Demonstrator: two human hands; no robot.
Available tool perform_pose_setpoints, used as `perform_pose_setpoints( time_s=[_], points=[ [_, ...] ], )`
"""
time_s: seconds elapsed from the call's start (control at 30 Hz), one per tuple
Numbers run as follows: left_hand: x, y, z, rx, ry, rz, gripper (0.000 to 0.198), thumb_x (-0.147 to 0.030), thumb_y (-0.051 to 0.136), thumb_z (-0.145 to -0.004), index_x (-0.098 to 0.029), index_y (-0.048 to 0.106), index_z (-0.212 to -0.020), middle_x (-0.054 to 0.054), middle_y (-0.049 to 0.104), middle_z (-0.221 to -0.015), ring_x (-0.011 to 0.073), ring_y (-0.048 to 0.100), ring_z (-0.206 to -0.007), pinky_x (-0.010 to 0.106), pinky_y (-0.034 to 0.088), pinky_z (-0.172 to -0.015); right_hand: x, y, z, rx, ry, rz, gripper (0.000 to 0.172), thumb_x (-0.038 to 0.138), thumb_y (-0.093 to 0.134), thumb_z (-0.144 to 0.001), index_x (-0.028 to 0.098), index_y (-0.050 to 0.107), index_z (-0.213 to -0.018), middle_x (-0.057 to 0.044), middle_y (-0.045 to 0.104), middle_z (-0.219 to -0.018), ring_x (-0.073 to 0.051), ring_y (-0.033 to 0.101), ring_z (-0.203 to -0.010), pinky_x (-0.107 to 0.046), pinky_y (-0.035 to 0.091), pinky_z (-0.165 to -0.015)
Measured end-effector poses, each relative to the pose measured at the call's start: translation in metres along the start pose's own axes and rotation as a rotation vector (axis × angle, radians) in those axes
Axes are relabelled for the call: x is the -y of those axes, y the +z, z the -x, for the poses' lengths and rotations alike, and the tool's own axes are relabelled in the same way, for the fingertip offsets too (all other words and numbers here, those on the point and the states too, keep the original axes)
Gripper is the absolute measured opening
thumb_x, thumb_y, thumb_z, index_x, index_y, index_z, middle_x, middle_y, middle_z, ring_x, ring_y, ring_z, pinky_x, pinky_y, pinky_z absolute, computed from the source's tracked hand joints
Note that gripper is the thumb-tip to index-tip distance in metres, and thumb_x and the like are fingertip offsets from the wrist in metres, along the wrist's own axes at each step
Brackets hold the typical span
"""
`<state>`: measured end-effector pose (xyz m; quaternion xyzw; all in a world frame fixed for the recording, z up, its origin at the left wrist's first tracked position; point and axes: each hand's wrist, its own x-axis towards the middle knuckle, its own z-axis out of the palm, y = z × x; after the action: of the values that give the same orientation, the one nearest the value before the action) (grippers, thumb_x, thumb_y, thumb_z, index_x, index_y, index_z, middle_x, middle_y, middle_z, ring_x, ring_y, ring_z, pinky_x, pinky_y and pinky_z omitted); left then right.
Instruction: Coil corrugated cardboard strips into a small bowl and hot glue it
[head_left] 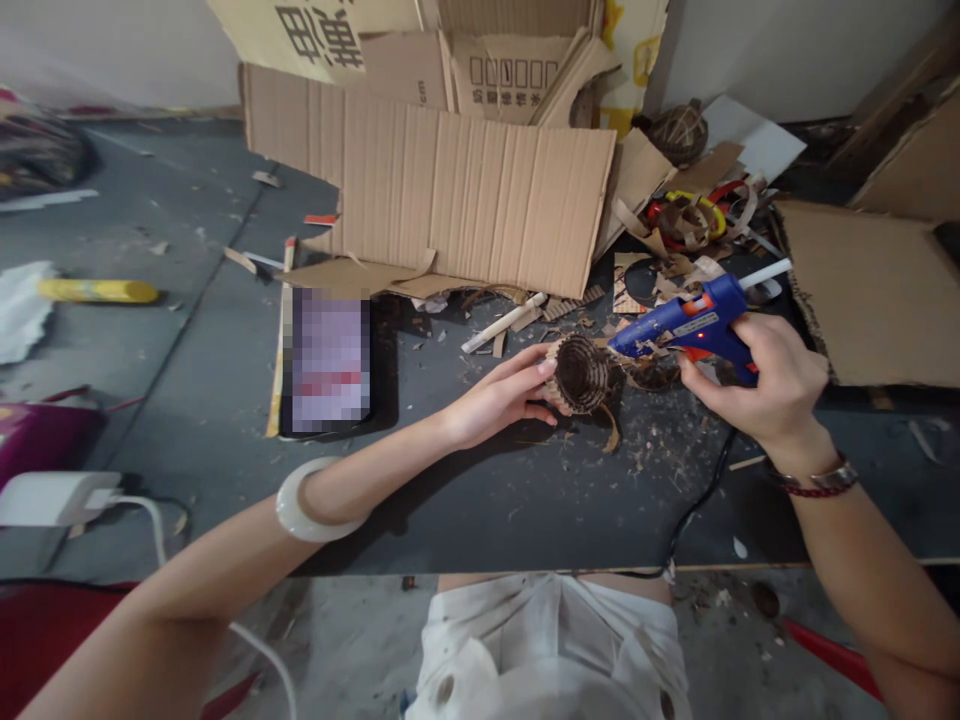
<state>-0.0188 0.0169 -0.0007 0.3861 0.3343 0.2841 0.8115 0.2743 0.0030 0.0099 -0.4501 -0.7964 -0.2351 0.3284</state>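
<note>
My left hand (517,395) is closed around the near-left side of a small round cup of coiled corrugated cardboard (581,375), its dark hollow facing up toward me. A loose cardboard strip (613,430) hangs by its lower right side. In my right hand (780,380) is a blue hot glue gun (682,320), with a white glue stick (769,271) jutting from its back and a small red light lit. The gun's nozzle points left, close to the cup's upper right rim; I cannot tell whether they touch.
A large corrugated sheet (480,185) leans at the back. A phone (327,360) stands left of my left hand. Scraps, a white stick (504,322) and a yellow cutter (97,290) lie about. The glue gun's black cord (701,500) runs over the table's front edge.
</note>
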Motion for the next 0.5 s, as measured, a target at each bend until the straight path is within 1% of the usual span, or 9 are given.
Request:
perform_pose_setpoints(
  time_s=[0.17,0.37,0.5],
  points=[
    [-0.0006,0.0006,0.0,0.0,0.002,0.006,0.043,-0.042,0.065,-0.081,-0.02,0.053,-0.116,0.004,0.062,-0.092,0.0142,0.063,-0.076,0.026,0.052,-0.066,0.0008,-0.0007,-0.0015,0.011,-0.025,-0.006,0.053,0.03,0.069,-0.073,0.022,0.052,-0.122,-0.008,0.07,-0.094,-0.025,0.069,-0.079,-0.035,0.058,-0.066],
    [-0.0005,-0.0002,-0.0003,0.002,0.0,0.003,0.04,-0.042,0.064,-0.082,-0.021,0.053,-0.114,0.003,0.062,-0.091,0.0144,0.064,-0.076,0.026,0.052,-0.065,-0.0006,-0.0013,0.0,-0.025,0.011,-0.005,0.058,0.028,0.073,-0.071,0.021,0.051,-0.124,-0.01,0.07,-0.097,-0.027,0.069,-0.083,-0.036,0.058,-0.067],
    [0.0001,-0.0008,-0.0005,0.004,-0.001,0.002,0.041,-0.043,0.064,-0.082,-0.021,0.052,-0.115,0.004,0.062,-0.091,0.0146,0.064,-0.076,0.027,0.051,-0.066,-0.0009,-0.0005,-0.0004,-0.015,-0.007,0.002,0.056,0.029,0.071,-0.072,0.022,0.051,-0.124,-0.009,0.07,-0.096,-0.027,0.069,-0.081,-0.036,0.059,-0.065]
  ],
)
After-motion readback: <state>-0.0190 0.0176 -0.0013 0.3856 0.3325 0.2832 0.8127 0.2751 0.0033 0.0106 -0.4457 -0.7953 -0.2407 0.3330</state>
